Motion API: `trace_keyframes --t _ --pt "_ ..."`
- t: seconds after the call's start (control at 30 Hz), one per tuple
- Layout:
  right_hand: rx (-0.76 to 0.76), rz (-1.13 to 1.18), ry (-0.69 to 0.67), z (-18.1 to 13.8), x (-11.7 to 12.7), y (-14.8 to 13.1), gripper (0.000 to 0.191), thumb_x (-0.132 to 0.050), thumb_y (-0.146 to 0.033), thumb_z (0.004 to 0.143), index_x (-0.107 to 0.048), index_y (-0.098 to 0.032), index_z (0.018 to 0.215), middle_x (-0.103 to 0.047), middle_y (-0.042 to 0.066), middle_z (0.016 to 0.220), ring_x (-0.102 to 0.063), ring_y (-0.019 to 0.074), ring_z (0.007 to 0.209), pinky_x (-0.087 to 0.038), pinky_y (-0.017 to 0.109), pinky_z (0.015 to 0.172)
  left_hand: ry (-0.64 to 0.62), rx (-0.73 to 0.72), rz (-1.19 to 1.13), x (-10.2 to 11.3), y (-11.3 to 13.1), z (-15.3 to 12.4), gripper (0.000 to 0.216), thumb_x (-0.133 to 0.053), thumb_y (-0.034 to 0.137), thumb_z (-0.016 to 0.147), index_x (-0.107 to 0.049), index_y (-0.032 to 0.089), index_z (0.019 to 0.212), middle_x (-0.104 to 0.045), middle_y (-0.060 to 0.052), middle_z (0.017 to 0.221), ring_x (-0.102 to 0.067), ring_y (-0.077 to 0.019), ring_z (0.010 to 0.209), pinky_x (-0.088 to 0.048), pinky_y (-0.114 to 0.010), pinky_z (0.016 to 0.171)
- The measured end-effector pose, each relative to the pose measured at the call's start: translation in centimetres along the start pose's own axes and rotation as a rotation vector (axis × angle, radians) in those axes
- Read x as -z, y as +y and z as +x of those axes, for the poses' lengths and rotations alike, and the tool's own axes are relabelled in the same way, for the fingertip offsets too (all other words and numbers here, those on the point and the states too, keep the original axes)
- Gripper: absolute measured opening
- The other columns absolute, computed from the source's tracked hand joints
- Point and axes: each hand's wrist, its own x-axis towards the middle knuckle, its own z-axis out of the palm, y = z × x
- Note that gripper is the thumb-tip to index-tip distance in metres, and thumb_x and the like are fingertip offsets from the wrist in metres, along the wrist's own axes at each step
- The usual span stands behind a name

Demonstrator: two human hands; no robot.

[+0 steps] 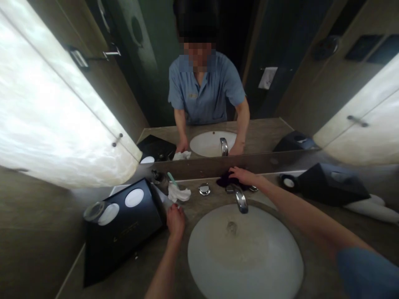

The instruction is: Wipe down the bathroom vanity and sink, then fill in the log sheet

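Observation:
My right hand reaches over the sink to the ledge behind the chrome faucet. Its fingers press on a dark cloth, bunched against the base of the mirror. My left hand rests on the counter left of the sink, fingers curled in; what they hold, if anything, is hidden. Just beyond it lies a crumpled white tissue or cloth, with a light-green toothbrush-like handle sticking up behind. The white oval basin holds some cloudy water.
At left, a black tray bears white discs and an upturned glass. A round chrome knob stands behind the basin. At right are a dark box and a rolled white towel. The mirror reflects a person in blue.

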Motion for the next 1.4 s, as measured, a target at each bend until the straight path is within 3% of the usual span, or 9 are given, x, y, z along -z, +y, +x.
trace_keyframes --t 0.2,0.33,0.5,0.63,0.73,0.9,1.0,1.17,1.4 --pt "-0.326 -0.050 0.231 -9.2 -2.3 0.8 0.049 -0.048 -0.004 0.084 -0.069 -0.017 0.127 -0.051 0.014 0.130 -0.045 0.0291 0.116 -0.048 0.045 0.101 0.075 -0.079 0.133 -1.8 -1.2 1.4 0.029 -0.047 0.018 0.095 -0.060 -0.001 0.113 -0.058 -0.023 0.112 -0.056 -0.0339 0.109 -0.046 -0.043 0.095" --pt "-0.365 -0.014 0.277 -13.8 -7.5 -1.3 0.032 -0.060 -0.013 0.083 -0.075 -0.016 0.111 -0.053 0.015 0.127 -0.044 0.0332 0.113 -0.048 0.050 0.100 0.270 -0.088 0.170 -2.6 -0.3 -0.9 0.038 -0.048 0.024 0.096 -0.057 -0.002 0.122 -0.054 -0.025 0.117 -0.051 -0.0355 0.112 -0.045 -0.047 0.098" --pt "-0.335 0.144 0.409 -16.7 -10.5 -1.7 0.030 -0.050 -0.008 0.082 -0.066 -0.013 0.107 -0.049 0.017 0.124 -0.049 0.0306 0.116 -0.051 0.047 0.099 0.342 -0.484 0.045 -4.5 1.0 -5.2 0.032 -0.047 0.024 0.099 -0.059 0.004 0.120 -0.055 -0.021 0.118 -0.050 -0.0321 0.114 -0.045 -0.046 0.100" --pt "-0.255 0.224 0.598 -14.3 -8.9 -0.8 0.023 -0.052 -0.023 0.093 -0.058 -0.017 0.114 -0.047 0.017 0.131 -0.048 0.0294 0.126 -0.046 0.049 0.106 0.279 -0.592 -0.063 -6.1 2.0 -6.3 0.027 -0.050 0.018 0.097 -0.057 0.007 0.121 -0.055 -0.019 0.115 -0.050 -0.0297 0.111 -0.048 -0.046 0.098" --pt "-0.227 0.164 0.536 -9.4 -10.0 -1.3 0.037 -0.055 -0.028 0.091 -0.052 -0.011 0.123 -0.048 0.023 0.136 -0.047 0.0339 0.130 -0.043 0.052 0.108 0.210 -0.595 -0.107 -7.1 3.0 -6.4 0.026 -0.051 0.013 0.095 -0.056 0.010 0.120 -0.054 -0.016 0.116 -0.050 -0.0277 0.110 -0.049 -0.045 0.098" --pt "-0.455 0.123 0.483 -3.3 -13.0 -2.8 0.056 -0.059 -0.034 0.087 -0.046 -0.004 0.133 -0.059 0.024 0.127 -0.052 0.0357 0.126 -0.025 0.055 0.120 0.215 -0.594 -0.138 -8.9 4.1 -7.5 0.025 -0.049 0.014 0.097 -0.054 0.011 0.121 -0.053 -0.014 0.115 -0.051 -0.0258 0.111 -0.050 -0.044 0.098" --pt "-0.356 0.337 0.374 -3.3 -10.8 -1.1 0.045 -0.057 -0.030 0.086 -0.056 -0.009 0.126 -0.062 0.019 0.126 -0.057 0.0328 0.120 -0.039 0.049 0.112 0.191 -0.598 -0.169 -9.5 4.7 -8.3 0.025 -0.051 0.011 0.096 -0.055 0.012 0.120 -0.054 -0.013 0.114 -0.051 -0.0247 0.109 -0.051 -0.042 0.097" --pt "-0.149 0.536 0.289 -4.1 -2.3 2.5 0.034 -0.052 -0.022 0.084 -0.066 -0.016 0.114 -0.069 0.010 0.116 -0.063 0.0233 0.110 -0.047 0.038 0.103 0.191 -0.620 -0.231 -8.9 4.8 -8.6 0.027 -0.052 0.010 0.095 -0.053 0.016 0.121 -0.054 -0.011 0.114 -0.054 -0.0223 0.109 -0.052 -0.038 0.096" --pt "0.218 0.537 0.011 -3.9 0.9 -1.8 0.061 -0.039 -0.001 0.055 -0.075 -0.018 0.101 -0.065 0.009 0.127 -0.053 0.0250 0.117 -0.042 0.047 0.103 0.163 -0.598 -0.268 -8.4 3.6 -9.0 0.027 -0.052 0.011 0.095 -0.053 0.018 0.122 -0.056 -0.010 0.115 -0.058 -0.0213 0.111 -0.054 -0.038 0.097"
